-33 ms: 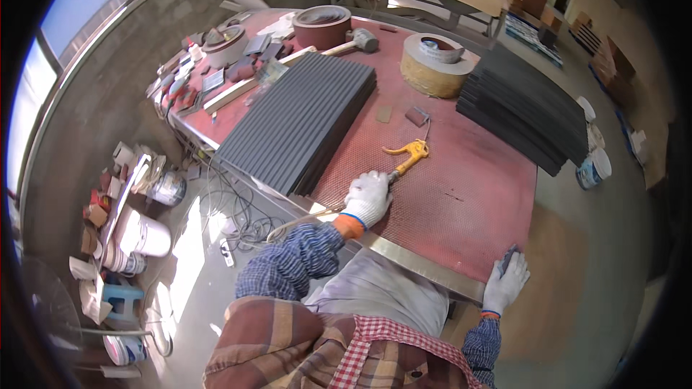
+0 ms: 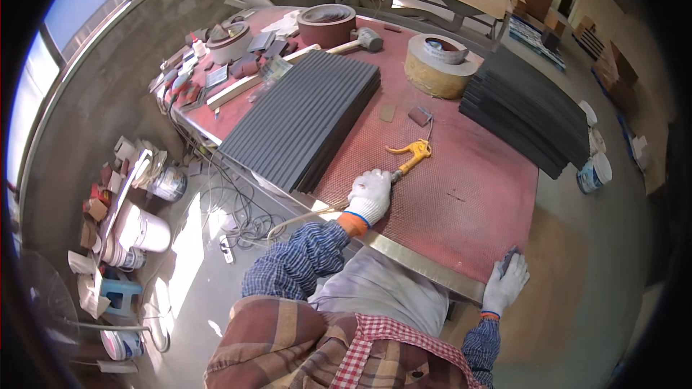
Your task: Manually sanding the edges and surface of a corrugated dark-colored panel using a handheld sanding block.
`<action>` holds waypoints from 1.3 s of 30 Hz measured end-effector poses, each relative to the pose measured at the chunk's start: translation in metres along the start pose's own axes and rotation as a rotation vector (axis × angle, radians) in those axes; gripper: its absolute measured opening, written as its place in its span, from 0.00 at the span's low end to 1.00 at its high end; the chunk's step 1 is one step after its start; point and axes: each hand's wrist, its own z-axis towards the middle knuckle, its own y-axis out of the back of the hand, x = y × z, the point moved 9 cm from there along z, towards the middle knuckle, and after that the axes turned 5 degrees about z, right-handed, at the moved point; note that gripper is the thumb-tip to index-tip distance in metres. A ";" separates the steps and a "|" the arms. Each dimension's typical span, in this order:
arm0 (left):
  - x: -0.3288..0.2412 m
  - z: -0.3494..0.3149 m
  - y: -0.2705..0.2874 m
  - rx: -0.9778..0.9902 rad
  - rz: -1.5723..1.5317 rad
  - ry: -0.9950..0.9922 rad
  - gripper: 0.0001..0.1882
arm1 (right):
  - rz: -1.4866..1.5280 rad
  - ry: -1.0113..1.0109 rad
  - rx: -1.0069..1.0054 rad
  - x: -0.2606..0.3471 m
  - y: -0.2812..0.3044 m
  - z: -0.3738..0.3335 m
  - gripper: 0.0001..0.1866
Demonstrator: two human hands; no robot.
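My left hand [image 2: 370, 196], in a white glove, is closed round the hose end of a yellow air blow gun [image 2: 414, 155]. The gun lies over the red textured tabletop [image 2: 447, 187], its thin nozzle pointing away from me. From under that hand the pale air hose [image 2: 306, 217] runs off the near edge to the left. At the table's near right corner my right hand [image 2: 506, 282], gloved too, holds a small dark grey pad [image 2: 509, 253] against the edge; its exact kind I cannot tell. Beside my left hand stands a stack of dark grey ribbed strips [image 2: 303, 119].
Another stack of dark strips [image 2: 526, 112] overhangs the right edge. Tape-like rolls [image 2: 441, 65], a mallet [image 2: 367, 39], a wooden batten [image 2: 238, 90] and tools sit toward the back. Cables [image 2: 245, 209], buckets [image 2: 144, 230] and a blue stool [image 2: 119, 295] crowd the floor at left.
The view has shifted very slightly. Both hands, the blow gun and the stacks keep their places.
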 end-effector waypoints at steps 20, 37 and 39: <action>0.006 -0.129 0.135 0.002 -1.026 0.000 0.15 | 2.156 -0.520 -0.310 -0.019 0.025 0.000 0.32; -0.304 -0.163 0.046 0.106 -0.341 -0.930 0.44 | 2.374 -0.603 -0.479 -0.028 0.076 -0.065 0.27; -0.313 -0.167 0.038 -0.087 -0.252 -0.983 0.42 | 2.329 -0.611 -0.413 -0.024 0.075 -0.071 0.28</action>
